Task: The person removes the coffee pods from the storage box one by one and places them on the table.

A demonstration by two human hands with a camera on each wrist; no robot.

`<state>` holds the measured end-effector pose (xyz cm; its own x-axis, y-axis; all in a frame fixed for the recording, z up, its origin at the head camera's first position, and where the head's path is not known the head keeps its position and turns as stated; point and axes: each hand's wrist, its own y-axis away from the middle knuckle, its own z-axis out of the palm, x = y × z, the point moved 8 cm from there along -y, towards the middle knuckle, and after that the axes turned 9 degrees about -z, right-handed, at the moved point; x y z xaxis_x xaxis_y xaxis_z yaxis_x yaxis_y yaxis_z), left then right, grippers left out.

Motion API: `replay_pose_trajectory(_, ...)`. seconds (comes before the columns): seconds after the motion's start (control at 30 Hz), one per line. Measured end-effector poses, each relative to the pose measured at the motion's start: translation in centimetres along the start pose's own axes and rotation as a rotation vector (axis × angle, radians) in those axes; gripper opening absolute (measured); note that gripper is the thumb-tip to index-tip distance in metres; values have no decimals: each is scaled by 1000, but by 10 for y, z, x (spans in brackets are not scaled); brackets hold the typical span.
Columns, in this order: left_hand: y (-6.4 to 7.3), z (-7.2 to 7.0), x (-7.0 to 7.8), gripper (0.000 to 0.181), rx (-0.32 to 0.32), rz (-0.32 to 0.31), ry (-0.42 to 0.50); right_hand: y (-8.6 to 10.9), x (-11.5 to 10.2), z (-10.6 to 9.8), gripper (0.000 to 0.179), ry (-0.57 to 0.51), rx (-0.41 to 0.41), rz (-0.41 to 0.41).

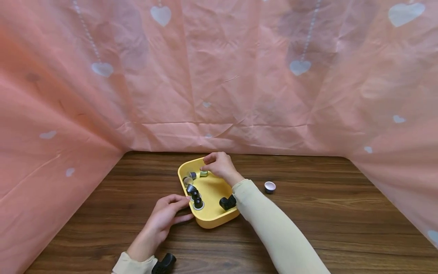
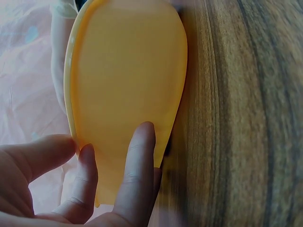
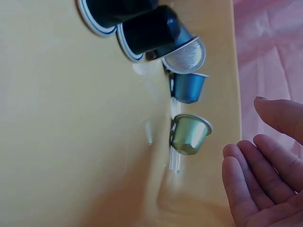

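A yellow tray with raised walls sits on the wooden table. My left hand holds its near left side; in the left wrist view thumb and index finger pinch the rim while other fingers press the outer wall. Over the far end of the tray is my right hand, fingers loosely bent and palm empty in the right wrist view. Nearest to it, a green coffee capsule lies against the tray wall. Beside that are a blue capsule, a silver-lidded capsule and dark capsules.
Outside the tray, to its right, one more capsule with a pale lid stands on the table. Pink cloth with hearts encloses the back and sides. Black wrist-worn devices show at both wrists, the right one overlapping the tray.
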<state>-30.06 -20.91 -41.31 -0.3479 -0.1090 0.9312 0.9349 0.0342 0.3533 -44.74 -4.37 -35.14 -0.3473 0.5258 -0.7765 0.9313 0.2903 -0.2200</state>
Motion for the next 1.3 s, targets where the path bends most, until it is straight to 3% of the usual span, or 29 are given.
replay_pose_trajectory(0.17, 0, 0, 0, 24, 8, 7, 11, -4, 3, 6, 34, 32, -14, 15)
replay_pose_trajectory(0.73, -1, 0, 0, 22, 31, 8, 6, -9, 4, 22, 43, 128, -48, -52)
replay_pose_trajectory(1.1, 3, -3, -4, 21, 52, 8, 7, -13, 8, 32, 35, 150, -70, -61)
replay_pose_trajectory(1.3, -1, 2, -4, 23, 27, -3, 0, -12, 13, 30, 27, 165, -81, -56)
